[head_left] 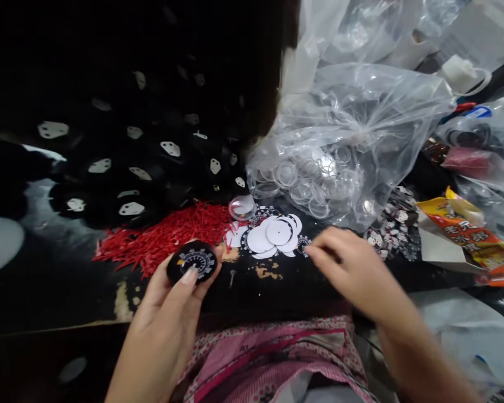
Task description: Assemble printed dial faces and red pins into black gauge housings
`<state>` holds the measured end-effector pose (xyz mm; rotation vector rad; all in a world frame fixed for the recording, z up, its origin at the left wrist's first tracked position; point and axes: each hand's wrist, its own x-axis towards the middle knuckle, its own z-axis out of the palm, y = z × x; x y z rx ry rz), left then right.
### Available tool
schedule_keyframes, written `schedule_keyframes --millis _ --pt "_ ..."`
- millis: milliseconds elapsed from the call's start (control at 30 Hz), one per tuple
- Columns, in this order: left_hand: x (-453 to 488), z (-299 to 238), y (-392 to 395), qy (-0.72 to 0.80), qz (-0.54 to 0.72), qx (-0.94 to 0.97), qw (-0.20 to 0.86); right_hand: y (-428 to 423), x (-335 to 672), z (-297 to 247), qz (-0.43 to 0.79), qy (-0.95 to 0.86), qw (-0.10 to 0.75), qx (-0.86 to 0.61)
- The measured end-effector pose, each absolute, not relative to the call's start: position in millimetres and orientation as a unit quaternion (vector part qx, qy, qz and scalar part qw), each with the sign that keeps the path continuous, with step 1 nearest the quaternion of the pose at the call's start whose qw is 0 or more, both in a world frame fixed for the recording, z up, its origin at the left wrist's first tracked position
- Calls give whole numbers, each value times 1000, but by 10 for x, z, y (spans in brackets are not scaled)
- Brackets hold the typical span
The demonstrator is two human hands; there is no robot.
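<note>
My left hand [172, 308] is wrapped round a black round dial [195, 258] with white scale marks, its thumb pressed on the face. My right hand [348, 268] hovers over the table with curled fingers. Its thumb and fingertips are at the edge of a black printed dial disc [303, 245]; whether they pinch anything is hidden. Left of it lies a loose pile of white paper discs [262, 235], some showing black printed faces. One clear round lens [241, 208] rests at the pile's back left. Red pointers [163, 232] form a heap behind my left hand.
Many black round cases with white metal plates [132, 209] are heaped at the back left. A clear plastic bag [319, 173] holds clear round covers. Further right lie small metal-and-black parts [397, 221] and an orange-yellow snack packet [466, 235]. The table's front edge [88, 324] is chipped.
</note>
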<state>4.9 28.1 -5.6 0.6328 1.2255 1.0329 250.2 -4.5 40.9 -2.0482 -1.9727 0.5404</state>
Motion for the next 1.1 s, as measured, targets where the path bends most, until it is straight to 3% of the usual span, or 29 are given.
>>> schedule_keyframes --millis 67,200,367,733,933,1100 --pt "120 -5 282 537 447 267 664 179 2243 324 157 -724 132 -659" --pt "40 -90 238 551 439 242 668 603 2061 115 69 -738 65 -669" --pt "51 -118 202 531 439 222 690 750 2132 32 45 -761 57 -645" --pt "345 -35 239 444 495 195 721 264 1869 151 142 -735 217 -627" --pt "306 -9 271 445 492 209 718 212 1859 203 229 -700 353 -576" --pt "350 -149 251 482 452 285 694 173 1770 280 227 -719 330 -568"
